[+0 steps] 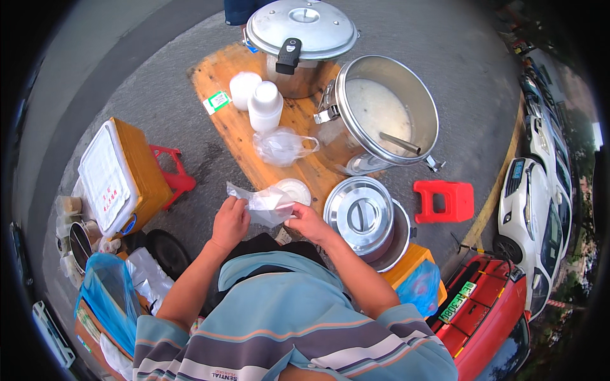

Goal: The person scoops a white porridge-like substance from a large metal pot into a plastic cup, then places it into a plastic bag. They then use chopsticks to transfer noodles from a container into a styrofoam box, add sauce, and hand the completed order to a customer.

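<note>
Between my two hands stretches a thin, translucent plastic bag point(267, 205). My left hand point(231, 220) pinches its left end, and my right hand point(309, 222) grips its right edge. Partly behind the bag, a stack of white plastic lids point(296, 189) rests at the near end of the wooden table point(224, 128). Farther up the table lies a bundle of clear plastic bags point(279, 146), close to stacked white cups point(266, 107) and a second white stack point(245, 88). A lidded metal pot point(361, 216) stands just right of my right hand.
A large open steel pot point(381, 107) holds pale liquid and a metal handle. Behind it is a closed pressure cooker point(302, 33). Red stools point(444, 201), a yellow cooler box point(143, 176), a blue bag point(107, 290) and a red car point(469, 305) surround me. Someone's dark clothing point(240, 10) shows beyond.
</note>
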`<move>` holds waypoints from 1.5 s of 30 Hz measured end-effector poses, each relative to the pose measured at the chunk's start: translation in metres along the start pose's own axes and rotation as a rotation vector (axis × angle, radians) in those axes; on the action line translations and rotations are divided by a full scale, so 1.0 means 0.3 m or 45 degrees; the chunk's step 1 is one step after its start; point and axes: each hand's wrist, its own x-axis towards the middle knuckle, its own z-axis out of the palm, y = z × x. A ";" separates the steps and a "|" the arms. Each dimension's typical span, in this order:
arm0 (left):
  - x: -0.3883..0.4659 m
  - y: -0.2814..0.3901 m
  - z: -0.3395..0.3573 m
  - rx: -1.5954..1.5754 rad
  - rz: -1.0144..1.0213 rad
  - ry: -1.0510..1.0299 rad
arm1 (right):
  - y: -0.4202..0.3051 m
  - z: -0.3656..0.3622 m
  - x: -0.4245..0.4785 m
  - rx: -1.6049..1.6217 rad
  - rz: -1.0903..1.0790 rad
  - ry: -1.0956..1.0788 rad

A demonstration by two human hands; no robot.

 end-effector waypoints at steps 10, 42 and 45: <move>0.024 0.020 -0.020 0.191 0.090 -0.144 | -0.005 -0.067 0.051 -0.086 -0.039 0.222; 0.118 -0.153 0.062 -2.676 -1.102 -0.178 | 0.242 -0.153 0.029 -0.631 0.139 0.832; 0.130 -0.175 0.071 -2.438 -1.083 -0.301 | 0.223 -0.148 0.014 -0.844 -0.008 0.849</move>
